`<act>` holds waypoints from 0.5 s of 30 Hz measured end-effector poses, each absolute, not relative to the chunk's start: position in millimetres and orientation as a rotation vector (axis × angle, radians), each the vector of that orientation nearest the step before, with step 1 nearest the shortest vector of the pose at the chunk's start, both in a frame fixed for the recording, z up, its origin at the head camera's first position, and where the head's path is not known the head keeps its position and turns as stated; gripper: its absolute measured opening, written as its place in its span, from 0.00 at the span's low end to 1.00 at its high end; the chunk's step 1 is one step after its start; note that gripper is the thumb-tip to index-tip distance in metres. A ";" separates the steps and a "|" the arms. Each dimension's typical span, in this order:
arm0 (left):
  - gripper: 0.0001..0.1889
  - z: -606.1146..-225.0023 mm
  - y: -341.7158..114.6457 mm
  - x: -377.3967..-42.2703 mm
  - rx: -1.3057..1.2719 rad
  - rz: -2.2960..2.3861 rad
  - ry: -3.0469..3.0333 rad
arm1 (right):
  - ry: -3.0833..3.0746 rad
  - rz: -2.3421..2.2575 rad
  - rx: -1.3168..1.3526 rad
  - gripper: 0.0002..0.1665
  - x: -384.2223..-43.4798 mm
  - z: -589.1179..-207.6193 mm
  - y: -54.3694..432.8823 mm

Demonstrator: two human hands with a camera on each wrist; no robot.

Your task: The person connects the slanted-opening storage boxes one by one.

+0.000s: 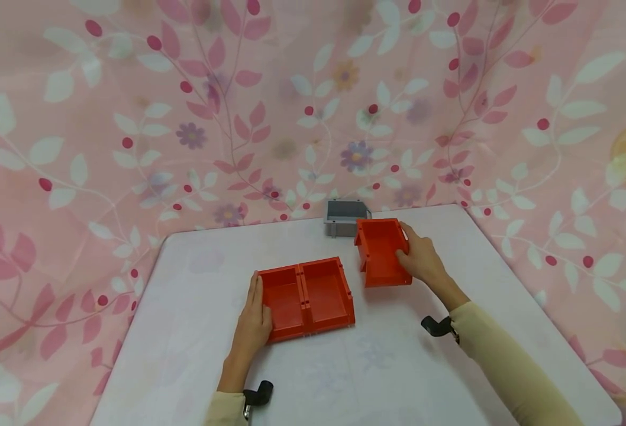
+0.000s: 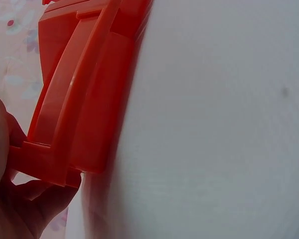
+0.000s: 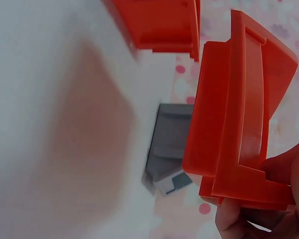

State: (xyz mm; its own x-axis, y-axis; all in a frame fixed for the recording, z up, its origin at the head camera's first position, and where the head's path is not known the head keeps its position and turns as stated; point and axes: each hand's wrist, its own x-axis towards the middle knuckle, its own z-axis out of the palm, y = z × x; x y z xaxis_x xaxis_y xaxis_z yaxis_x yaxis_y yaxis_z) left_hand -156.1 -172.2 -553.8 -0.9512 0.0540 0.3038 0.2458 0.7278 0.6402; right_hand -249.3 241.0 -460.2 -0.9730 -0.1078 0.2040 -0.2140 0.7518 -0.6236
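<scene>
Two red plastic storage bins (image 1: pixel 303 300) sit side by side on the table, their inner walls against each other. My left hand (image 1: pixel 252 322) grips the outer wall of the left one, and in the left wrist view my fingers (image 2: pixel 57 201) wrap under its rim. Up and to the right, my right hand (image 1: pixel 423 257) holds a third red storage bin (image 1: pixel 383 251) by its right wall. That bin (image 3: pixel 214 107) is raised above the table in the right wrist view, with its shadow below. Behind it stands a grey storage bin (image 1: pixel 343 228), partly covered by the red one.
The white table (image 1: pixel 196 367) has its back edge against a pink floral cloth (image 1: pixel 286 118), which also hangs along the sides. Black wrist cameras (image 1: pixel 260 393) stick out from both wrists.
</scene>
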 end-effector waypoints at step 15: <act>0.41 -551.8 -174.7 -155.8 -0.229 -1.083 -2.713 | -2.837 1.033 0.364 0.42 -220.0 -468.9 216.0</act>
State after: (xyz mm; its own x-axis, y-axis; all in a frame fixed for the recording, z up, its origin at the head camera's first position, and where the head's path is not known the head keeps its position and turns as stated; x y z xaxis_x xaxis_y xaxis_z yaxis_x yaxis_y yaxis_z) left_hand -155.8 -174.7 -551.8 -0.9657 0.0657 0.2511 0.2205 0.7179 0.6603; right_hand -220.0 216.0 -468.9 -0.9664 -0.1886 0.1749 -0.2569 0.7413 -0.6201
